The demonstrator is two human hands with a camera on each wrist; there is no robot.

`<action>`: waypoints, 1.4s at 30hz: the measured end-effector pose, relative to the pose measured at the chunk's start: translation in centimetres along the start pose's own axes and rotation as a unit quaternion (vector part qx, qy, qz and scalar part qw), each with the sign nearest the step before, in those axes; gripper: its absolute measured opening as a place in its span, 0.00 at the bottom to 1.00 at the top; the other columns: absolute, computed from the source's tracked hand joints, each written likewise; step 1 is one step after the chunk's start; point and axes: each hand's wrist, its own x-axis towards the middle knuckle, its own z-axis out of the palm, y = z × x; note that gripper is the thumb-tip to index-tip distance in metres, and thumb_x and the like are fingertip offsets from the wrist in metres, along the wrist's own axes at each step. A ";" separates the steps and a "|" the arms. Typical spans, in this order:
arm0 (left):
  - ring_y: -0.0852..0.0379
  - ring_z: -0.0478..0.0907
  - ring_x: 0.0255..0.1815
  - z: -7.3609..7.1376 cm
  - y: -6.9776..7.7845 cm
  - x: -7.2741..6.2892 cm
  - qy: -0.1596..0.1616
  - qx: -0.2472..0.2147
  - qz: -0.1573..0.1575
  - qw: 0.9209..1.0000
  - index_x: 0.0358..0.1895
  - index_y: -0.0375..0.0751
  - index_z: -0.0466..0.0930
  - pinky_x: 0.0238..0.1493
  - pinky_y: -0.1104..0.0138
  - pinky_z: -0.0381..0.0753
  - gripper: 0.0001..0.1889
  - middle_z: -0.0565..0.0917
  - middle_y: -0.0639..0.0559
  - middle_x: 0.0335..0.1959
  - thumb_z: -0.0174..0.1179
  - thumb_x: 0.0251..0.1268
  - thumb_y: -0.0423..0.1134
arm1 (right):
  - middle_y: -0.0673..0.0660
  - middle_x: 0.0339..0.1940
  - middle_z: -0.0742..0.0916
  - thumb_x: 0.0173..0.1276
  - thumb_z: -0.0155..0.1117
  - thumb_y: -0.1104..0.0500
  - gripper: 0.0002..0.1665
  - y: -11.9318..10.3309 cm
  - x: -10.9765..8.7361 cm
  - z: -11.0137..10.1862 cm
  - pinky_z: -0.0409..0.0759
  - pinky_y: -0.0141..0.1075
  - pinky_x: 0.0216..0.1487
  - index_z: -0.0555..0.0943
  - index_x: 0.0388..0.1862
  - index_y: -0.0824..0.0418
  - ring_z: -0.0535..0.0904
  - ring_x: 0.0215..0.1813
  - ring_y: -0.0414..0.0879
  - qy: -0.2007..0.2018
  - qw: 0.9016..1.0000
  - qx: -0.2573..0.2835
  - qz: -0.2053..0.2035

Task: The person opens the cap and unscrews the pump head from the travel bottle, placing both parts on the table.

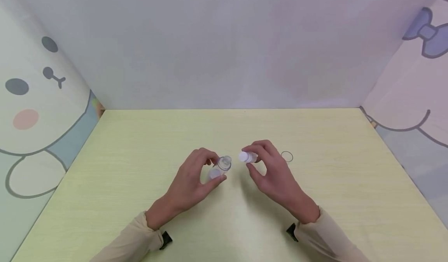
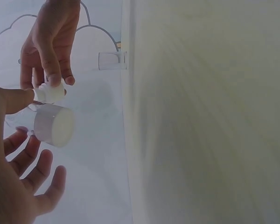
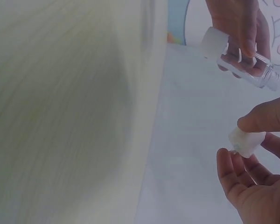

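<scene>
My left hand (image 1: pixel 190 178) holds a clear bottle (image 1: pixel 220 168) between thumb and fingers. Its neck leans up and to the right; at the other end is a thick white base (image 3: pixel 215 43). Opposite it, my right hand (image 1: pixel 274 172) pinches a small white cap-like piece (image 1: pixel 247 156), whose exact kind I cannot tell. In the head view, a short gap separates this piece from the bottle's neck. Part of the bottle is hidden behind left-hand fingers (image 3: pixel 248 37) in the right wrist view.
A clear, cup-like cylinder (image 2: pixel 111 61) stands on the pale wooden table (image 1: pixel 336 199), just beyond my right hand. A plain wall (image 1: pixel 227 48) rises at the table's back edge, and cartoon-printed panels (image 1: pixel 31 79) flank the sides.
</scene>
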 end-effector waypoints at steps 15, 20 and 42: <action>0.60 0.75 0.48 0.1 -0.4 -0.3 -0.001 0.011 -0.008 1.000 0.52 0.46 0.76 0.48 0.62 0.80 0.22 0.79 0.58 0.45 0.77 0.59 0.42 | 0.58 0.49 0.80 0.63 0.69 0.73 0.22 1.3 -0.3 0.5 0.81 0.39 0.41 0.79 0.54 0.59 0.77 0.45 0.52 -0.119 0.971 -0.207 0.005; 0.59 0.75 0.49 0.1 -0.4 -0.3 -0.003 0.015 -0.006 1.000 0.52 0.46 0.76 0.49 0.64 0.79 0.22 0.79 0.58 0.45 0.77 0.59 0.42 | 0.57 0.47 0.80 0.63 0.70 0.71 0.20 1.6 -0.4 0.6 0.79 0.40 0.40 0.80 0.53 0.59 0.78 0.42 0.52 -0.146 0.958 -0.248 -0.003; 0.59 0.76 0.50 0.3 -0.6 -0.3 -0.001 0.021 -0.009 1.000 0.51 0.46 0.76 0.50 0.65 0.77 0.22 0.79 0.58 0.45 0.78 0.59 0.43 | 0.55 0.33 0.75 0.61 0.75 0.71 0.15 1.8 -0.1 0.8 0.75 0.41 0.37 0.77 0.38 0.60 0.69 0.31 0.49 -0.192 0.917 -0.350 -0.022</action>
